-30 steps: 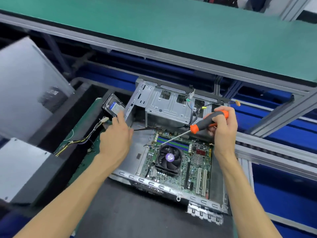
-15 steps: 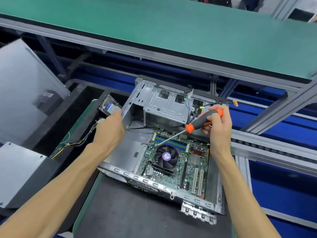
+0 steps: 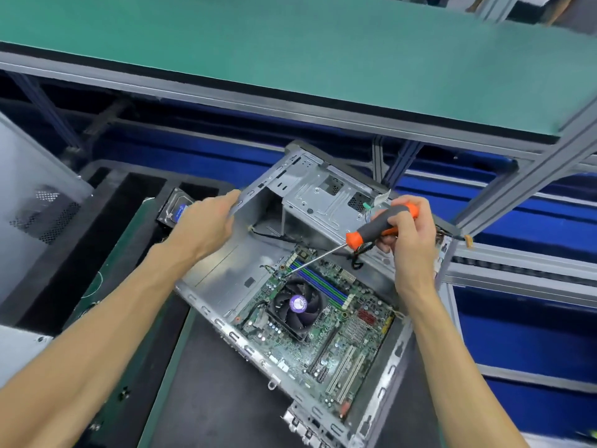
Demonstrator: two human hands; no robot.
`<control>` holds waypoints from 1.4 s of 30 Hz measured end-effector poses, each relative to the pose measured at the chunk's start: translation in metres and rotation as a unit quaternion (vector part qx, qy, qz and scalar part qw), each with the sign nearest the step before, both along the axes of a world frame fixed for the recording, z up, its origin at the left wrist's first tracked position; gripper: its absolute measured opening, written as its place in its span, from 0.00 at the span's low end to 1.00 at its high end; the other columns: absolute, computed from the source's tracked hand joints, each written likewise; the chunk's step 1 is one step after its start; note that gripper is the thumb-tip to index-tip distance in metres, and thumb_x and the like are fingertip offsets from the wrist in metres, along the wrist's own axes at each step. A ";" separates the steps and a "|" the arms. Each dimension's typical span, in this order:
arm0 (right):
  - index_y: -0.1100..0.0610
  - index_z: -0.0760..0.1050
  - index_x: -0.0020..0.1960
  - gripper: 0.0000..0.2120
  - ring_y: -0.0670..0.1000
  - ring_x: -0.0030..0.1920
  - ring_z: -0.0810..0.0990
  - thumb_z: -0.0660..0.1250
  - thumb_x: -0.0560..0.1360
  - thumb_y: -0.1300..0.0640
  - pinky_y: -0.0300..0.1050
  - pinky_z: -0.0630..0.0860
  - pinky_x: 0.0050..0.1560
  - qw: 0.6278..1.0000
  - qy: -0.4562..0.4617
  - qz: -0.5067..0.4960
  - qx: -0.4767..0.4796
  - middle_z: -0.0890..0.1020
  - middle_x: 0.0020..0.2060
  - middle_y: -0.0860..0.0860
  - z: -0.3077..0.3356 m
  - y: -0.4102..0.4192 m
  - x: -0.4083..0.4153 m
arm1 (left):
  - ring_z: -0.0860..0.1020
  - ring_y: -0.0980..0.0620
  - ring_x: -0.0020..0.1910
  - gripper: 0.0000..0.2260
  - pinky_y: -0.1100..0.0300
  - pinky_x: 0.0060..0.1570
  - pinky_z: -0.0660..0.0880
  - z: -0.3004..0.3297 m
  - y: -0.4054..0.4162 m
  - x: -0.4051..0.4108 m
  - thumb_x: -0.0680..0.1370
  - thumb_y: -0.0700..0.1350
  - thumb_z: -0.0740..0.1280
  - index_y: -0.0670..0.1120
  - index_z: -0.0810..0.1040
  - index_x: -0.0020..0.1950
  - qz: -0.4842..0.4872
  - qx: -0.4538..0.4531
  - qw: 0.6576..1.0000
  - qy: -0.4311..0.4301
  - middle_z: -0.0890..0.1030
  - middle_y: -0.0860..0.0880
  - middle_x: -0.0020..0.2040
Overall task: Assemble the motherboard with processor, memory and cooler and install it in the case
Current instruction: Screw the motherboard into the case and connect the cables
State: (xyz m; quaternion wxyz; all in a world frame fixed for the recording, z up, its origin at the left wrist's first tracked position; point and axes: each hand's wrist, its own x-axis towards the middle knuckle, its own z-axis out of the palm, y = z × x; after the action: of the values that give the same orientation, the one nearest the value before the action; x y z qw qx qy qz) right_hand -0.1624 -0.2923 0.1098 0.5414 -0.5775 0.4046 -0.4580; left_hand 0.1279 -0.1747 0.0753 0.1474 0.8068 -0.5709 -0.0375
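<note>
An open grey metal case (image 3: 223,276) lies flat on the black mat, turned at an angle. Inside it sits the green motherboard (image 3: 352,337) with a black cooler fan (image 3: 298,307) and blue and green memory slots (image 3: 318,282). My left hand (image 3: 202,226) grips the case's upper left wall. My right hand (image 3: 405,231) holds an orange and grey screwdriver (image 3: 376,229), its shaft slanting down-left with the tip on the board's top left corner by the fan.
A hard drive (image 3: 176,208) lies just left of the case, partly behind my left hand. A grey side panel (image 3: 30,189) leans at far left. A green shelf (image 3: 290,59) on aluminium framing overhangs the bench. Blue bins sit behind.
The case has swung clockwise under my left hand, which has slid up along its wall. The screwdriver has stayed on the board's top left corner.
</note>
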 end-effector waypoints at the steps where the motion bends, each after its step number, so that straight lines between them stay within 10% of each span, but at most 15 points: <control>1: 0.51 0.71 0.49 0.08 0.47 0.30 0.70 0.60 0.70 0.56 0.39 0.68 0.27 1.000 0.000 -0.002 0.001 0.81 0.38 0.52 0.001 -0.001 0.000 | 0.78 0.37 0.40 0.07 0.45 0.44 0.76 0.000 -0.005 0.002 0.81 0.40 0.60 0.43 0.71 0.58 -0.009 0.004 1.000 0.000 0.81 0.43 0.42; 9: 0.53 0.71 0.50 0.07 0.47 0.32 0.70 0.59 0.73 0.59 0.40 0.68 0.28 1.000 -0.006 -0.008 0.003 0.81 0.39 0.53 0.002 0.001 0.001 | 0.77 0.39 0.40 0.14 0.47 0.43 0.75 0.000 -0.032 0.004 0.79 0.41 0.60 0.48 0.71 0.64 -0.051 0.026 0.998 -0.017 0.82 0.46 0.44; 15: 0.52 0.71 0.50 0.08 0.46 0.31 0.70 0.59 0.72 0.60 0.40 0.67 0.28 1.000 -0.012 -0.004 -0.002 0.81 0.39 0.54 0.003 0.005 0.001 | 0.74 0.42 0.63 0.29 0.46 0.62 0.70 0.005 -0.022 -0.012 0.81 0.57 0.62 0.45 0.60 0.78 -0.030 0.098 0.994 -0.050 0.74 0.43 0.67; 19: 0.52 0.71 0.49 0.08 0.48 0.31 0.69 0.59 0.72 0.59 0.41 0.67 0.28 1.000 -0.021 -0.002 -0.004 0.79 0.40 0.57 0.005 0.007 0.005 | 0.74 0.46 0.52 0.13 0.50 0.56 0.71 0.019 0.010 -0.040 0.81 0.53 0.63 0.46 0.80 0.55 -0.018 -0.087 0.996 -0.006 0.78 0.48 0.50; 23: 0.51 0.71 0.49 0.08 0.47 0.30 0.70 0.59 0.71 0.59 0.40 0.68 0.28 0.999 -0.031 0.007 -0.012 0.79 0.36 0.51 0.007 0.010 0.011 | 0.73 0.49 0.31 0.26 0.53 0.34 0.74 0.022 0.050 -0.070 0.82 0.57 0.56 0.47 0.68 0.27 0.025 -0.039 0.999 0.000 0.72 0.51 0.26; 29: 0.52 0.71 0.50 0.08 0.44 0.31 0.72 0.59 0.72 0.60 0.38 0.68 0.28 0.999 -0.034 0.028 -0.017 0.80 0.35 0.46 0.005 0.013 0.015 | 0.70 0.50 0.31 0.30 0.54 0.56 0.66 0.001 0.088 -0.100 0.84 0.58 0.50 0.49 0.60 0.23 0.004 0.021 0.999 -0.025 0.69 0.52 0.24; 36: 0.53 0.70 0.51 0.09 0.45 0.31 0.71 0.59 0.72 0.60 0.38 0.68 0.28 0.999 -0.039 0.023 -0.002 0.81 0.35 0.46 0.006 0.016 0.014 | 0.62 0.54 0.30 0.25 0.60 0.53 0.59 -0.019 0.100 -0.106 0.75 0.50 0.68 0.49 0.56 0.25 -0.027 -0.124 0.988 0.090 0.59 0.55 0.23; 42: 0.52 0.71 0.50 0.08 0.47 0.31 0.69 0.59 0.71 0.59 0.39 0.67 0.28 0.999 -0.039 0.028 0.002 0.81 0.36 0.49 0.016 0.016 0.015 | 0.60 0.54 0.31 0.15 0.59 0.54 0.60 -0.018 0.102 -0.086 0.68 0.49 0.60 0.45 0.59 0.26 -0.069 -0.107 0.984 0.126 0.59 0.52 0.24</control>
State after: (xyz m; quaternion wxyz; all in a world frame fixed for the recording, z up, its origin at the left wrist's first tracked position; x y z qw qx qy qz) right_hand -0.1471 -0.2765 0.1256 0.5701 -0.5693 0.3678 -0.4643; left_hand 0.0416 -0.0725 0.0572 0.3008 0.7341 -0.6025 -0.0872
